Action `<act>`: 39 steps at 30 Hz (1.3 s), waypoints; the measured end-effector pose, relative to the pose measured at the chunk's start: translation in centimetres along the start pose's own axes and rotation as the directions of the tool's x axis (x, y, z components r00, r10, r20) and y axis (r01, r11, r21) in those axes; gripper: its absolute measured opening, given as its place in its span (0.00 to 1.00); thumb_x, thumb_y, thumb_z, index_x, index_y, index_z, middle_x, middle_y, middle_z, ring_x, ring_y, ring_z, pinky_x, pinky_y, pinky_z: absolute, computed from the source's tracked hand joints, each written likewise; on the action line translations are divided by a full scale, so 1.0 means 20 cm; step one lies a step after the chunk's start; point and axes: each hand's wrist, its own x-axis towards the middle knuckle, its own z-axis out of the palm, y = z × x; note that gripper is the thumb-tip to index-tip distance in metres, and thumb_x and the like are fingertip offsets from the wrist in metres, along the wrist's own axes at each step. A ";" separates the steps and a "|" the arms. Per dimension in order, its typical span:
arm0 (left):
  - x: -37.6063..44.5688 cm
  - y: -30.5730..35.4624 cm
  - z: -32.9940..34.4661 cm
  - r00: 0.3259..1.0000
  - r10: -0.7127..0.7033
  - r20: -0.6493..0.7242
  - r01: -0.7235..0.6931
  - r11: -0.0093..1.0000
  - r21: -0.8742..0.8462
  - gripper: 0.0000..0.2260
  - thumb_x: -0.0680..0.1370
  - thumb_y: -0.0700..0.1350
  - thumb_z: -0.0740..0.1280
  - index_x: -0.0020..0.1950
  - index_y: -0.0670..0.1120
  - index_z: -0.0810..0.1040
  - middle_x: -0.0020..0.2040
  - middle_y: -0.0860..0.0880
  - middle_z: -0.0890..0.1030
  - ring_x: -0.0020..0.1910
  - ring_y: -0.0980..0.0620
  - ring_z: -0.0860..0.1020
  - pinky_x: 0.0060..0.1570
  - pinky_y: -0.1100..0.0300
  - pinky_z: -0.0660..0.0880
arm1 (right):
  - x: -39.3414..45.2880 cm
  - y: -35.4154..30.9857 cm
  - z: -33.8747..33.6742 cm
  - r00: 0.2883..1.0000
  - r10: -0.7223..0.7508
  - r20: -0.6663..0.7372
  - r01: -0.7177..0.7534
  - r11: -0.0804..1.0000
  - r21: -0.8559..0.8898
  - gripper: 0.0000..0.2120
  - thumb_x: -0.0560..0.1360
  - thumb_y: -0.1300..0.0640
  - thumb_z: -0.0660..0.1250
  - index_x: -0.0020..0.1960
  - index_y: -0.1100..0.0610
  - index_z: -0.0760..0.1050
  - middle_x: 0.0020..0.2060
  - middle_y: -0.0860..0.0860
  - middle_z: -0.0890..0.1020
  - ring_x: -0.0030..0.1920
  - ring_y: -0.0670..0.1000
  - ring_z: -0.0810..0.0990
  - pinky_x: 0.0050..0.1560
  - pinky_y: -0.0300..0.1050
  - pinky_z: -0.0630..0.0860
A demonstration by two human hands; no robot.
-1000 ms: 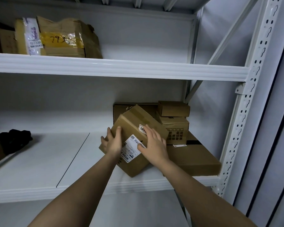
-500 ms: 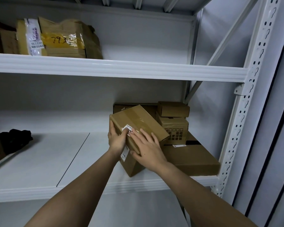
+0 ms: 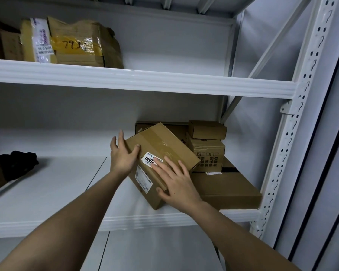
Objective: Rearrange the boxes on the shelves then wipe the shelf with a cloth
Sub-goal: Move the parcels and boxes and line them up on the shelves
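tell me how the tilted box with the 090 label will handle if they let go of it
The box looks stiff: edges crisp, flaps taped. It sits tilted, one corner low near the shelf edge, so it would probably tip or slide without the left hand and right hand. Glossy tape may be a little slippery. Weight cannot be judged.

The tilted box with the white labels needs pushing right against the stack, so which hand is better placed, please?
Probably the left hand: it presses the tilted box's left end, opposite the stack. The right hand lies on top.
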 end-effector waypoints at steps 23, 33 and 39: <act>-0.17 -0.04 0.05 0.818 -0.396 0.417 0.574 0.609 -0.547 0.27 0.77 0.68 0.47 0.58 0.52 0.75 0.53 0.48 0.79 0.57 0.47 0.74 0.60 0.46 0.70 | 0.16 0.23 -0.25 0.687 0.481 0.545 -0.716 0.317 0.622 0.37 0.70 0.40 0.71 0.70 0.51 0.57 0.64 0.51 0.70 0.59 0.52 0.73 0.54 0.54 0.79; 0.01 0.05 -0.03 0.880 -0.150 0.451 0.230 0.965 -0.128 0.30 0.76 0.67 0.51 0.71 0.51 0.67 0.61 0.47 0.77 0.58 0.48 0.76 0.61 0.52 0.71 | -0.02 -0.01 -0.03 0.604 0.393 0.694 -0.591 -0.364 0.720 0.29 0.73 0.53 0.71 0.70 0.51 0.62 0.58 0.51 0.77 0.59 0.55 0.77 0.61 0.56 0.75; 0.00 0.17 -0.02 0.819 0.099 0.566 -0.340 0.877 0.339 0.20 0.81 0.58 0.53 0.72 0.56 0.66 0.69 0.48 0.68 0.65 0.49 0.70 0.63 0.55 0.67 | -0.13 -0.18 0.09 0.576 0.341 0.743 -0.416 -0.660 0.625 0.21 0.72 0.60 0.72 0.60 0.52 0.67 0.58 0.56 0.78 0.58 0.60 0.79 0.53 0.56 0.79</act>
